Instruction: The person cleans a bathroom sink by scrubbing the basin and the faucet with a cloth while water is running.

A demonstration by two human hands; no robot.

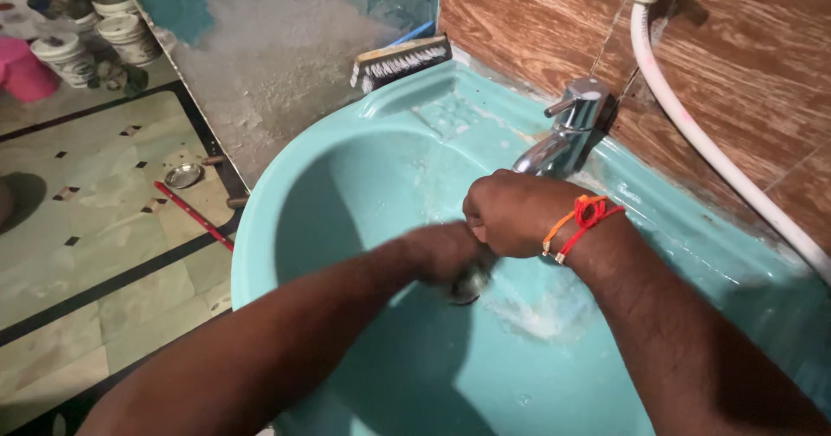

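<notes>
Left hand (446, 250): blurred, over the middle of the basin, fingers curled around a small dark metal thing (468, 286); the grip looks closed on it.
Right hand (511, 213): closed into a fist just at 1 o'clock of the left hand, touching it; whether it grips the metal thing too, I cannot tell.
Metal thing: small, rounded, shiny and dark, showing below the 2 hands at 6 o'clock of the right hand; too blurred to tell its kind.
Thread (582, 221): orange and red bands tied around the right wrist.
Basin (286, 193): turquoise, wet, with pale foam or water at 5 o'clock of the hands.
Tap (567, 129): chrome, 1 lever, on the basin rim at 1 o'clock of the hands, spout pointing toward them.
Brush (401, 61): flat scrub brush with pale bristles, lying on the basin's far rim at 11 o'clock.
Hose (718, 155): white, running down the brown wood-look wall at 2 o'clock.
Floor (95, 228): pale tiles with dark lines, at 9 o'clock of the basin.
Red stick (193, 215): lies on the floor beside the basin.
Small dish (183, 174): metal, on the floor just beyond the red stick.
Tubs (95, 29): several white tubs on the floor at 10 o'clock, far from the hands.
</notes>
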